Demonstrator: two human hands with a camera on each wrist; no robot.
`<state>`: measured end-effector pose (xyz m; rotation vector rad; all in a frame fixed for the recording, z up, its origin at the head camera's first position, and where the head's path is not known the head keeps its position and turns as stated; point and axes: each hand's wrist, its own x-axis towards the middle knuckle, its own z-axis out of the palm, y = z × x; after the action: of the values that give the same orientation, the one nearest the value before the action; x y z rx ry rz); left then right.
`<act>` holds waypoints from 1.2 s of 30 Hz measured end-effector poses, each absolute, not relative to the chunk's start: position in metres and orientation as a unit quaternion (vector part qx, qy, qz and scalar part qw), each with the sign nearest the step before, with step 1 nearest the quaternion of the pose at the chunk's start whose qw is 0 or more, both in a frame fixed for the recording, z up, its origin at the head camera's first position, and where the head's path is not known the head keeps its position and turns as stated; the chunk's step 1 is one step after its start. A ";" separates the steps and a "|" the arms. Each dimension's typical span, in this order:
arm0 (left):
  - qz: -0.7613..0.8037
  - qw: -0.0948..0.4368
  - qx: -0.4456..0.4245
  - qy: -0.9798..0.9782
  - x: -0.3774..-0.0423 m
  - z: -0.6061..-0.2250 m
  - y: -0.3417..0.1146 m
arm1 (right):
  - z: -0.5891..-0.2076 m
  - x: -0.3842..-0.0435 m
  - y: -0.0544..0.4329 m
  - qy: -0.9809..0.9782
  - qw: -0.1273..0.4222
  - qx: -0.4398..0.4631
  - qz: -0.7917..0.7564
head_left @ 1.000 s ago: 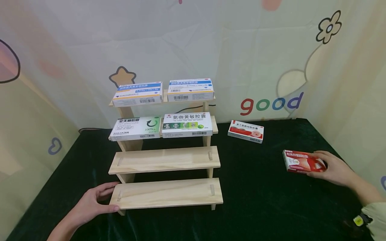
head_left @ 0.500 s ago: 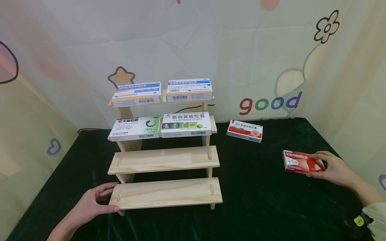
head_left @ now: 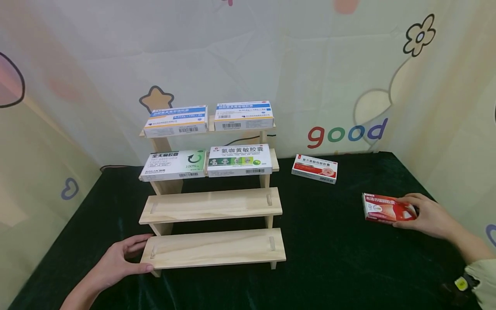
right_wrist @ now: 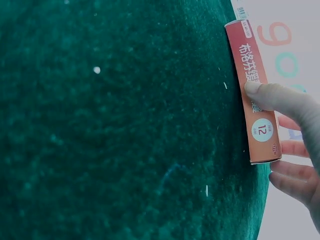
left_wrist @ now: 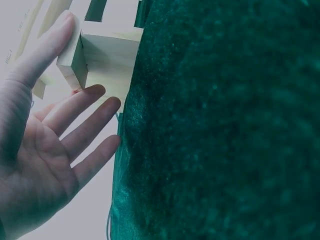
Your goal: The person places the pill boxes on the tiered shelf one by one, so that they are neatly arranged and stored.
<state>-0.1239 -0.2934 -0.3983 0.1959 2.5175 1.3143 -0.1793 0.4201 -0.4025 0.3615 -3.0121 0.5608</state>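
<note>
A wooden four-step display rack (head_left: pixel 213 249) stands left of centre in the head view. My left hand (head_left: pixel 114 263) holds the left end of its lowest step, thumb at the front edge and fingers behind. In the left wrist view the thumb lies along the wooden step (left_wrist: pixel 111 50), while the other fingers spread below it. Off to the right, my right hand (head_left: pixel 428 218) grips a red medicine box (head_left: pixel 379 209) by its right end, low over the dark green cloth. The right wrist view shows the thumb pressed on the printed side of this box (right_wrist: pixel 245 60); the far fingers are partly hidden.
Two blue-and-white medicine boxes (head_left: pixel 176 121) lie on the top step. A green-and-white box (head_left: pixel 174 165) and a white box with a green band (head_left: pixel 240 161) fill the second. Another red-and-white box (head_left: pixel 315 168) lies on the green cloth (head_left: pixel 329 258) behind, near the printed curtain (head_left: pixel 248 56).
</note>
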 end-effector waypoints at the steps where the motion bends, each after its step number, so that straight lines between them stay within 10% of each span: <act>1: 0.457 0.147 0.069 0.875 -0.124 -0.398 -0.293 | -0.402 -0.179 0.420 -0.976 0.030 0.116 0.181; 36: 0.443 0.148 0.066 0.882 -0.124 -0.397 -0.292 | -0.371 -0.185 0.368 -0.976 0.052 0.153 0.148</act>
<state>-0.1243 -0.2923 -0.3969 0.1895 2.5360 1.2734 -0.1847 0.3682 -0.3706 0.4655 -2.9682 0.4507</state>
